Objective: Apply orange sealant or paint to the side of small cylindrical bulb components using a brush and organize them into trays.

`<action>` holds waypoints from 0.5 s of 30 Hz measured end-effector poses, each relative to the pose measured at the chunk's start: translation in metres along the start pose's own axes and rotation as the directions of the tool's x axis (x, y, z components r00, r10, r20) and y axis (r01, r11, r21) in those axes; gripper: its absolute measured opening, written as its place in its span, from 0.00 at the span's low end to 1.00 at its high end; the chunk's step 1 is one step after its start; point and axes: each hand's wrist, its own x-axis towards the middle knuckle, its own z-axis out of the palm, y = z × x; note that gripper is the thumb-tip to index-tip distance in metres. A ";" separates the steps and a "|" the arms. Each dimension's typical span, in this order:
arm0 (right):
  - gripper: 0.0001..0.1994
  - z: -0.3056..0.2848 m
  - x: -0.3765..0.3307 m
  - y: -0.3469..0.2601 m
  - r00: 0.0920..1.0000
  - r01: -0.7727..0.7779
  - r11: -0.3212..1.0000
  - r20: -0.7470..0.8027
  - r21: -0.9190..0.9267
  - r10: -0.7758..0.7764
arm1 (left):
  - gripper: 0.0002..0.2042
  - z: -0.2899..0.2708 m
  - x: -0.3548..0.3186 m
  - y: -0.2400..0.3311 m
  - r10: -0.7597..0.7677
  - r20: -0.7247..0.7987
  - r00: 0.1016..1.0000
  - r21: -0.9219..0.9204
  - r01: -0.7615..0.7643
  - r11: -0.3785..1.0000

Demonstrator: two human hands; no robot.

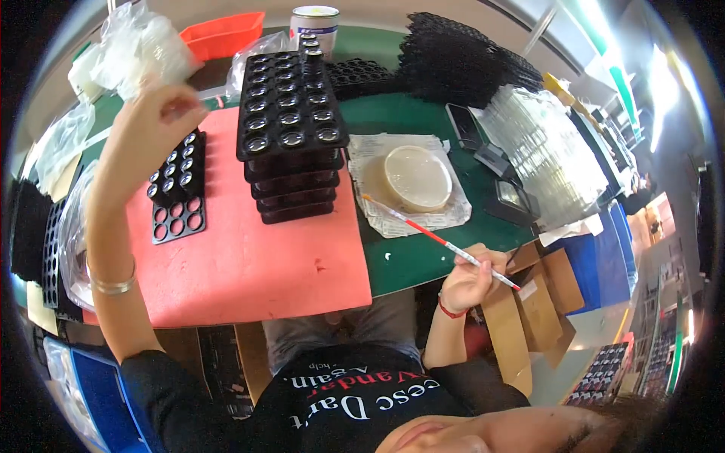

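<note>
My right hand (472, 281) grips a thin paintbrush (434, 238) with a red and white handle. Its tip points at a shallow round dish (418, 179) of pale contents, which rests on a folded printed sheet (366, 155). My left hand (158, 121) is raised over the left side, fingers curled into a pinch; anything between them is too small or hidden to make out. Below it lies a black tray (179, 215) with some open round holes and several shiny round parts in its upper rows. To the right of that hand stands a tall stack of black trays (291, 121), its top one filled with shiny round pieces.
A pink mat (257, 279) covers the left of the green table (400, 264). Behind are a red bin (223, 34), a white can (316, 26), clear plastic bags (143, 45) and piled black trays (461, 60). Clear trays (544, 151) stand right, above open cardboard boxes (532, 302).
</note>
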 end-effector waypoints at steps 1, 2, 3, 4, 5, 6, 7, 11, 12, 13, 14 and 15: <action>0.07 -0.002 0.000 0.001 1.000 0.006 1.000 0.027 0.003 -0.006 | 0.13 0.005 0.012 0.009 0.031 -0.008 0.999 -0.038 -0.031 0.999; 0.07 -0.001 0.000 0.001 1.000 0.013 1.000 0.022 0.001 -0.013 | 0.14 0.012 0.026 0.016 0.063 -0.016 0.998 -0.079 -0.065 0.995; 0.07 0.001 -0.001 -0.001 1.000 0.000 1.000 0.026 -0.003 0.000 | 0.16 0.018 0.038 0.025 0.121 -0.043 0.992 0.013 -0.121 0.993; 0.07 0.003 -0.001 -0.003 0.999 -0.013 1.000 0.030 -0.008 0.014 | 0.18 0.023 0.048 0.033 0.180 -0.066 0.982 0.105 -0.172 0.979; 0.07 0.000 0.000 -0.004 0.999 -0.025 1.000 0.047 -0.002 0.025 | 0.21 0.029 0.058 0.046 0.160 -0.053 0.986 0.150 -0.150 0.977; 0.08 0.002 0.000 -0.006 0.998 -0.052 0.998 0.027 -0.017 0.052 | 0.23 0.035 0.065 0.054 0.157 -0.025 0.987 0.188 -0.149 0.971; 0.09 0.004 0.000 -0.008 0.997 -0.079 0.996 0.006 -0.032 0.079 | 0.24 0.041 0.072 0.059 0.153 0.002 0.988 0.224 -0.150 0.963; 0.10 -0.001 0.001 -0.005 0.994 -0.088 0.996 0.065 -0.017 0.089 | 0.22 0.061 0.094 0.059 0.152 0.044 0.987 0.259 -0.158 0.953; 0.10 -0.002 0.001 -0.006 0.993 -0.105 0.994 0.043 -0.025 0.106 | 0.20 0.066 0.097 0.060 0.201 -0.001 0.980 0.302 -0.192 0.934; 0.10 -0.003 0.001 -0.006 0.992 -0.115 0.993 0.050 -0.020 0.116 | 0.20 0.068 0.099 0.058 0.205 0.015 0.979 0.286 -0.200 0.937; 0.10 -0.002 0.002 -0.006 0.991 -0.124 0.992 0.039 -0.032 0.125 | 0.19 0.071 0.101 0.058 0.207 0.034 0.978 0.274 -0.208 0.939; 0.10 -0.005 0.002 -0.005 0.992 -0.120 0.993 0.041 -0.023 0.121 | 0.19 0.067 0.096 0.065 0.177 0.050 0.983 0.234 -0.184 0.955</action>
